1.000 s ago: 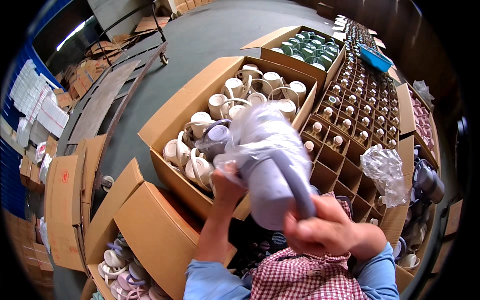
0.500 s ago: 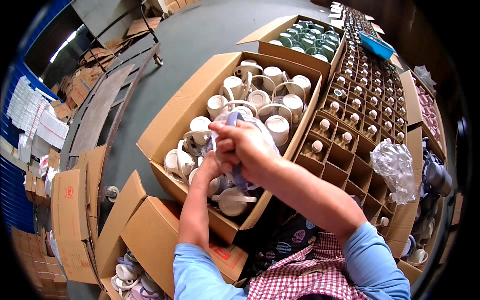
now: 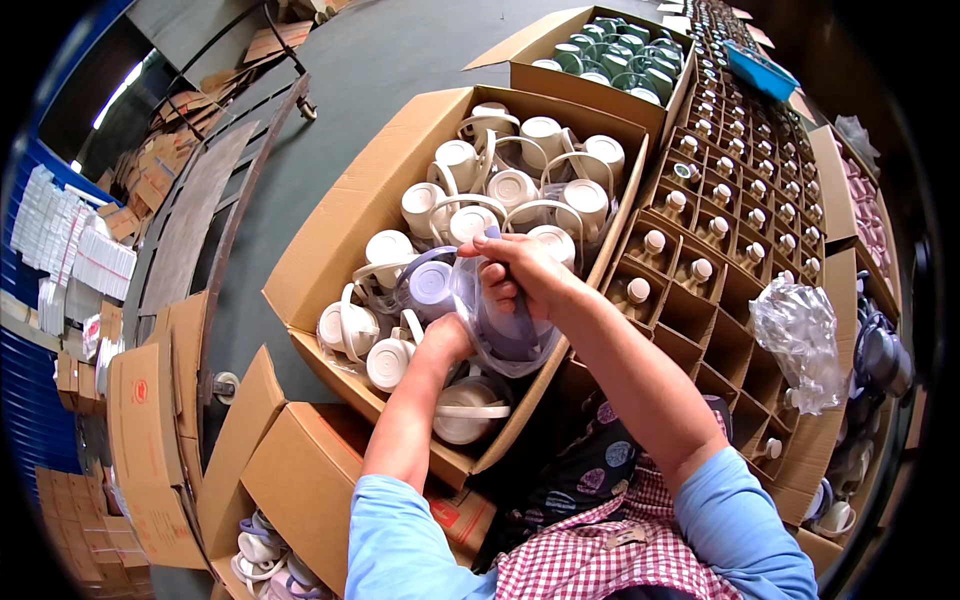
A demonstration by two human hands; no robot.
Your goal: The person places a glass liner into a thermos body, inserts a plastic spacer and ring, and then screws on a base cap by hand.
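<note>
The person bent over an open cardboard carton (image 3: 365, 180), blue sleeves pushed up, a checkered apron (image 3: 610, 560) in front. The right hand (image 3: 525, 275) was curled firmly around the handle of a lavender jug (image 3: 510, 330), which sat inside a clear plastic bag (image 3: 541, 362) close to the carton's right edge, a little up from its near right corner. The left hand (image 3: 448, 340) reached in over the near edge, right beside the bag; its fingers were hidden from me, so I couldn't tell whether they gripped anything.

A second lavender jug (image 3: 432, 284) stood just beyond the left hand, its round end facing up. White jugs (image 3: 512, 188) with loop handles filled the carton from the far edge down to the near left corner, and another white jug (image 3: 468, 412) lay by the near right corner.

Along the carton's right edge ran partitioned boxes (image 3: 685, 345) of pale-capped bottles (image 3: 655, 243), several of the nearer compartments vacant. A crumpled clear bag (image 3: 797, 340) lay over their right edge. Past the carton's far edge, another box (image 3: 575, 92) held green jugs (image 3: 615, 62). Off to the left stood a flat cart (image 3: 205, 205).
</note>
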